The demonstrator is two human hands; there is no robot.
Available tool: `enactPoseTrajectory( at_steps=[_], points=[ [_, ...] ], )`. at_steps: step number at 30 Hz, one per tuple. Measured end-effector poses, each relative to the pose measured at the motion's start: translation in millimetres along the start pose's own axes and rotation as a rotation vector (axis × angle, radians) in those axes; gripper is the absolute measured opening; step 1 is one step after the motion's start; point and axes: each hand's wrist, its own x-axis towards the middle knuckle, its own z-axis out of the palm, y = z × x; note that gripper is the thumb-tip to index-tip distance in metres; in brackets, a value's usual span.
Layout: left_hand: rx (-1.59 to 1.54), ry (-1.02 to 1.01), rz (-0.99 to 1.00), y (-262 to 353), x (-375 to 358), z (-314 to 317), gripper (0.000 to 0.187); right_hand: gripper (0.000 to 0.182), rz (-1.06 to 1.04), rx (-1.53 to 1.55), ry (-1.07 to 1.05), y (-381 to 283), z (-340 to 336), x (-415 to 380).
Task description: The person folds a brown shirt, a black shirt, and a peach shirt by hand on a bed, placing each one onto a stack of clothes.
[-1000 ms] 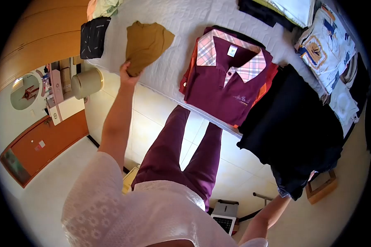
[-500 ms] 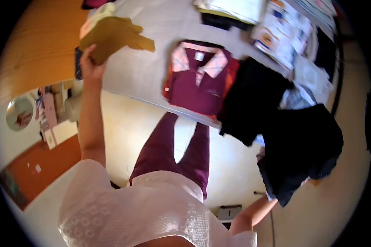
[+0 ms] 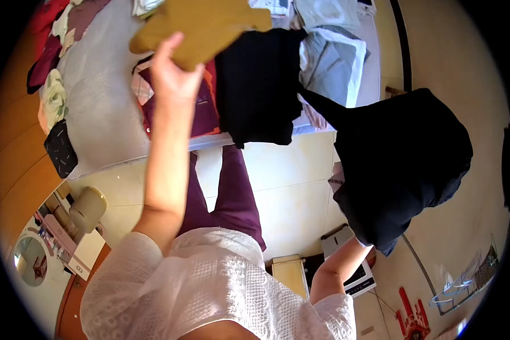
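Observation:
My left hand (image 3: pixel 175 76) is closed on a mustard-coloured garment (image 3: pixel 204 28), held above the bed, partly over the folded maroon polo shirt (image 3: pixel 207 116). On my right forearm (image 3: pixel 343 263) rests a thick bundle of black clothes (image 3: pixel 408 170). My right hand is hidden beneath that bundle. A strip of black cloth stretches from the bundle toward the bed. Just right of the polo shirt, a black garment (image 3: pixel 260 90) lies spread out, its lower end hanging over the bed edge.
The bed (image 3: pixel 99 90) carries crumpled clothes along its left side, including a dark patterned cloth (image 3: pixel 60 148). Grey and white garments (image 3: pixel 331 65) lie at its right. A beige bin (image 3: pixel 88 207) stands lower left. On the floor at right is a red metal stand (image 3: pixel 412 317).
The view has swung to the right. My left hand has carried the mustard garment from the left part of the bed to above the polo shirt. The black bundle stays on my right arm.

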Motion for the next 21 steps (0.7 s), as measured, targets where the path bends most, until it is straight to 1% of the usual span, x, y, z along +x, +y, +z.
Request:
enactPoseTrajectory(
  at_steps=[3,6,7,8,13,15,17,18,19,21],
  points=[
    [-0.072,-0.004,-0.123,-81,-20,-32,0.039,0.043,0.002,-0.003,0.011,4,-4,5],
    [-0.113,0.107,-0.344,-140,-34,-84,0.043,0.043,0.012,-0.006,0.018,13,-6,9],
    [-0.126,0.147,-0.416,-150,-39,-90,0.043,0.043,0.020,-0.004,0.023,15,-7,10],
    [-0.132,0.165,-0.457,-156,-46,-97,0.043,0.043,0.023,-0.004,0.022,16,-7,10],
    [-0.101,0.177,-0.473,-164,-59,-101,0.044,0.043,0.021,-0.002,0.015,22,-1,22],
    [-0.120,0.173,-0.537,-171,-62,-111,0.046,0.043,0.020,-0.005,0.005,22,2,27],
    [-0.049,0.215,-0.542,-171,-83,-102,0.044,0.043,0.013,-0.015,0.001,22,5,29],
    [-0.041,0.189,-0.548,-174,-89,-108,0.044,0.043,0.015,-0.018,-0.001,22,7,29],
    [-0.015,0.216,-0.610,-178,-96,-115,0.043,0.043,0.015,-0.023,-0.003,22,8,28],
    [0.048,0.344,-0.664,-187,-104,-130,0.038,0.043,0.014,-0.026,-0.010,23,10,28]
  ],
)
